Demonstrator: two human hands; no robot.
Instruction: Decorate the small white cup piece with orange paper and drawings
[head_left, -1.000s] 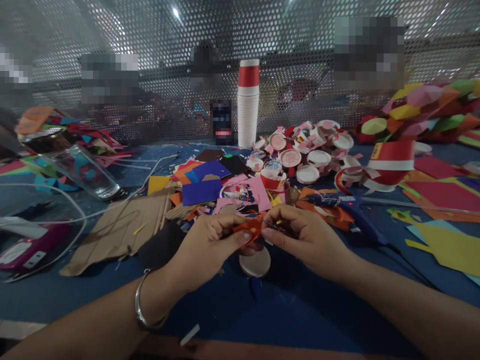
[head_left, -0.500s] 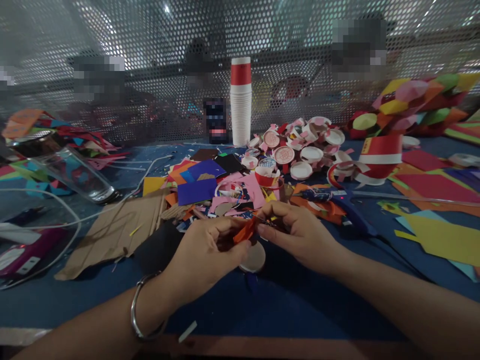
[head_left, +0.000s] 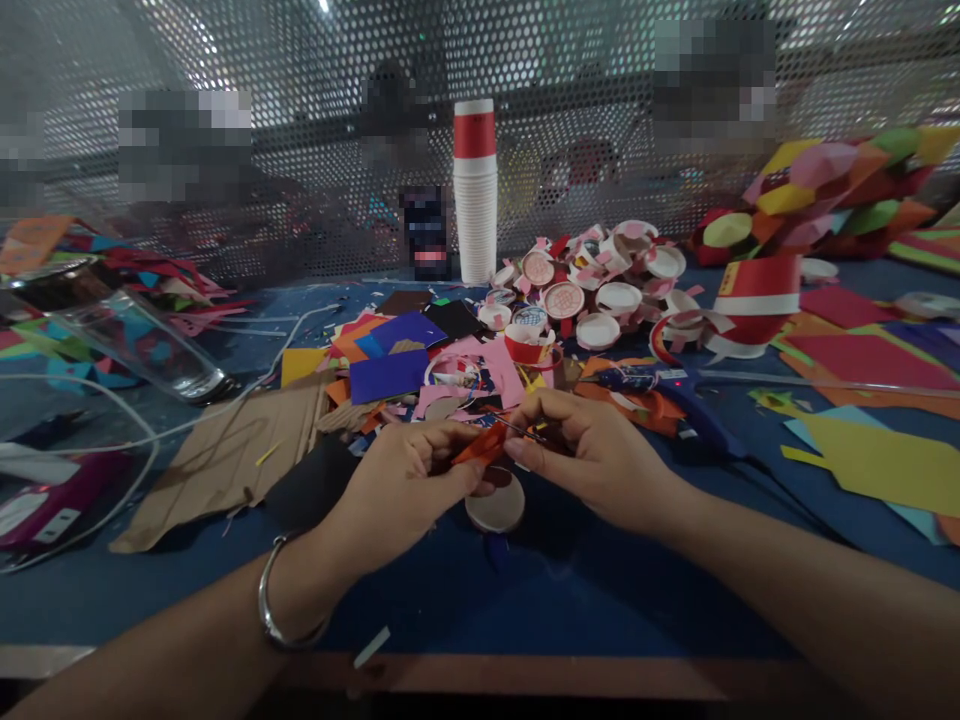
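Note:
Pinched between the thumb and fingers of my left hand [head_left: 409,470] is a small folded piece of orange paper [head_left: 485,445]. My right hand [head_left: 592,450] is closed around a thin dark metal tool [head_left: 525,432], whose tip meets the paper's right edge. The fingers cover most of this tool, so its kind cannot be told. Just below both hands, a round pale disc [head_left: 496,508] lies on the blue table, with a dark blue strip [head_left: 496,552] sticking out from its near side.
Ahead are a paper cup stack [head_left: 476,220], heaped cut cup bottoms [head_left: 619,298] and blue paper [head_left: 388,375]. A blue glue gun [head_left: 709,420] with its cord lies right, near yellow paper [head_left: 877,460]. Cardboard [head_left: 232,455] and a glass bottle [head_left: 161,350] lie left.
The orange paper has tilted and shifted slightly left between my hands. More of the round disc and of the metal tool shows now. The view has shifted a little.

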